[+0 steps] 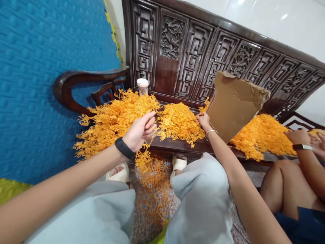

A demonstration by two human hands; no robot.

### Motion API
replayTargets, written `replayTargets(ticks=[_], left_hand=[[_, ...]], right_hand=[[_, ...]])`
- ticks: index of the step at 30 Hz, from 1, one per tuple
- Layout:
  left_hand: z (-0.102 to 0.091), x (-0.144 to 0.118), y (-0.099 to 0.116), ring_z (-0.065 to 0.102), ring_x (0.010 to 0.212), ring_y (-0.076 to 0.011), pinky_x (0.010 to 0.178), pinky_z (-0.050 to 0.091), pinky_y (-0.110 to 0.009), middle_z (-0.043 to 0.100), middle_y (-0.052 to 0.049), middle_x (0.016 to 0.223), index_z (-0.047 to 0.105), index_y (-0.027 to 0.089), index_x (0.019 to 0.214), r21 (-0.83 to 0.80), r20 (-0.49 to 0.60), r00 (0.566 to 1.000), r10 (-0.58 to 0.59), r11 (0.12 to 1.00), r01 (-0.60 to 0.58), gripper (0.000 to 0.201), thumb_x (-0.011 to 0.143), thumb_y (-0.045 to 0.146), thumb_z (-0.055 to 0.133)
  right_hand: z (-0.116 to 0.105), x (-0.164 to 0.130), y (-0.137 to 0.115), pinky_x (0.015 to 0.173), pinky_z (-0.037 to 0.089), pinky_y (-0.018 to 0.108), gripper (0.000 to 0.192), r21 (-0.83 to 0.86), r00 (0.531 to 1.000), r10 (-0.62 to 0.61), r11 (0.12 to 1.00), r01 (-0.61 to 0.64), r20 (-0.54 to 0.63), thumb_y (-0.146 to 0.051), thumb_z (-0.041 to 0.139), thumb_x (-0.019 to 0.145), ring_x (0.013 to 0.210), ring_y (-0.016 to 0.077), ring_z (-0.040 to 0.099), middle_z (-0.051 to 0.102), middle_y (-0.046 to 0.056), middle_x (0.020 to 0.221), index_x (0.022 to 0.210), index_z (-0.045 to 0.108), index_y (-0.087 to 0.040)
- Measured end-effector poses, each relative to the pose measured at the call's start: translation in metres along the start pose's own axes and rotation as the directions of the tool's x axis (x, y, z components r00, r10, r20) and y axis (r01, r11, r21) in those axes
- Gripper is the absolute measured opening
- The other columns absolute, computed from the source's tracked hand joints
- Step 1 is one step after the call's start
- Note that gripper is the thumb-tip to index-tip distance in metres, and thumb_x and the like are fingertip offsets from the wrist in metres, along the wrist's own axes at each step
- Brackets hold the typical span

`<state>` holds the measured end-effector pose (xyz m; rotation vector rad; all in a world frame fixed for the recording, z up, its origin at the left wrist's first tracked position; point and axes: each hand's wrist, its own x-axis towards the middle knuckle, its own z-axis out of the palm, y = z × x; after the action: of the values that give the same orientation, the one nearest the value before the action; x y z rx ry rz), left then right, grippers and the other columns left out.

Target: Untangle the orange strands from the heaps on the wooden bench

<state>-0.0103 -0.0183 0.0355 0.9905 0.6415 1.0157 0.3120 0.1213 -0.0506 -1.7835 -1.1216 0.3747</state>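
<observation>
My left hand (144, 130), with a black band at its wrist, is closed with thumb and fingers together. From beneath it hangs an orange branched sprig (143, 159), thin and plastic-looking. To its left spreads a large pile of similar orange sprigs (111, 123). A smaller, more tightly heaped orange pile (180, 122) lies between my two hands on the dark wooden bench (162, 145). At that pile's right edge, my right hand (203, 119) is pinched; whatever its fingertips hold is too small to make out.
A white-lidded clear container (143, 86) stands behind the left pile. Right of my right hand, a cardboard sheet (231, 105) stands upright before another orange pile (266, 135). A co-worker's hand (299, 136) is at the far right. Orange bits (157, 189) litter the floor.
</observation>
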Motion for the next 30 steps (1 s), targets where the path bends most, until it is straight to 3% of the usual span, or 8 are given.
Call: replayTargets(ticks=[8, 14, 16, 19, 21, 23, 25, 30], left_hand=[[-0.015, 0.009, -0.009, 0.013, 0.027, -0.0032, 0.033, 0.009, -0.018, 0.017, 0.007, 0.031, 0.028, 0.017, 0.041, 0.070, -0.001, 0.997, -0.083, 0.994, 0.083, 0.049, 0.089, 0.027, 0.034], [-0.028, 0.013, -0.009, 0.013, 0.026, -0.0032, 0.033, 0.007, -0.019, 0.018, 0.007, 0.031, 0.030, 0.017, 0.041, 0.066, 0.003, 0.998, -0.067, 0.996, 0.067, 0.049, 0.089, 0.027, 0.034], [-0.029, 0.014, -0.009, 0.013, 0.026, -0.0033, 0.032, 0.007, -0.019, 0.018, 0.007, 0.031, 0.030, 0.017, 0.041, 0.069, 0.004, 0.998, -0.069, 0.995, 0.068, 0.049, 0.089, 0.028, 0.034], [-0.029, 0.014, -0.009, 0.014, 0.026, -0.0032, 0.032, 0.008, -0.018, 0.018, 0.007, 0.031, 0.030, 0.017, 0.041, 0.094, 0.000, 0.997, -0.077, 0.993, 0.076, 0.049, 0.088, 0.028, 0.036], [-0.028, 0.013, -0.010, 0.014, 0.027, -0.0031, 0.032, 0.009, -0.018, 0.017, 0.007, 0.031, 0.030, 0.017, 0.041, 0.109, -0.001, 0.997, -0.083, 0.991, 0.082, 0.048, 0.088, 0.028, 0.036], [-0.028, 0.012, -0.010, 0.013, 0.027, -0.0030, 0.033, 0.009, -0.018, 0.017, 0.007, 0.031, 0.030, 0.017, 0.041, 0.124, 0.007, 0.997, -0.081, 0.989, 0.080, 0.048, 0.088, 0.027, 0.036], [-0.029, 0.012, -0.010, 0.014, 0.027, -0.0028, 0.033, 0.010, -0.018, 0.018, 0.007, 0.031, 0.030, 0.017, 0.042, 0.144, 0.018, 0.997, -0.080, 0.987, 0.077, 0.047, 0.087, 0.027, 0.037], [-0.029, 0.014, -0.013, 0.014, 0.027, -0.0023, 0.033, 0.010, -0.017, 0.018, 0.007, 0.032, 0.030, 0.017, 0.042, 0.208, 0.015, 0.995, -0.100, 0.974, 0.094, 0.047, 0.087, 0.028, 0.038]], right_hand=[[0.020, -0.005, -0.062, 0.042, 0.035, 0.016, 0.021, 0.189, 0.994, -0.003, 0.982, -0.017, 0.108, -0.007, 0.057, 0.064, 0.043, 0.0070, 0.053, 0.056, -0.004, 0.059, 0.081, 0.047, -0.016], [0.031, -0.062, -0.100, 0.052, 0.043, 0.019, 0.010, 0.333, 0.924, -0.292, 0.921, 0.202, 0.247, -0.012, 0.051, 0.070, 0.051, 0.0061, 0.053, 0.059, -0.001, 0.069, 0.079, 0.050, -0.016], [0.026, -0.089, -0.115, 0.057, 0.044, 0.022, 0.006, 0.351, 0.823, -0.483, 0.858, 0.375, 0.299, -0.016, 0.051, 0.072, 0.058, 0.0083, 0.054, 0.060, 0.000, 0.073, 0.078, 0.052, -0.016], [0.012, -0.127, -0.133, 0.072, 0.044, 0.028, 0.009, 0.315, 0.552, -0.735, 0.672, 0.670, 0.393, -0.022, 0.049, 0.078, 0.074, 0.0122, 0.054, 0.061, 0.003, 0.081, 0.080, 0.056, -0.017], [0.004, -0.143, -0.139, 0.083, 0.039, 0.034, 0.014, 0.267, 0.341, -0.786, 0.526, 0.808, 0.516, -0.024, 0.048, 0.080, 0.086, 0.0153, 0.053, 0.061, 0.004, 0.090, 0.087, 0.059, -0.017], [-0.002, -0.152, -0.140, 0.089, 0.033, 0.038, 0.021, 0.214, 0.195, -0.746, 0.414, 0.884, 0.637, -0.027, 0.049, 0.081, 0.096, 0.0186, 0.048, 0.060, 0.005, 0.101, 0.097, 0.059, -0.018], [-0.005, -0.154, -0.137, 0.090, 0.029, 0.040, 0.027, 0.160, 0.146, -0.691, 0.359, 0.919, 0.708, -0.028, 0.050, 0.082, 0.102, 0.0207, 0.044, 0.058, 0.007, 0.108, 0.106, 0.057, -0.019], [-0.004, -0.150, -0.129, 0.087, 0.029, 0.036, 0.023, 0.096, 0.163, -0.639, 0.351, 0.932, 0.752, -0.031, 0.053, 0.083, 0.097, 0.0197, 0.045, 0.058, 0.006, 0.098, 0.101, 0.058, -0.018]])
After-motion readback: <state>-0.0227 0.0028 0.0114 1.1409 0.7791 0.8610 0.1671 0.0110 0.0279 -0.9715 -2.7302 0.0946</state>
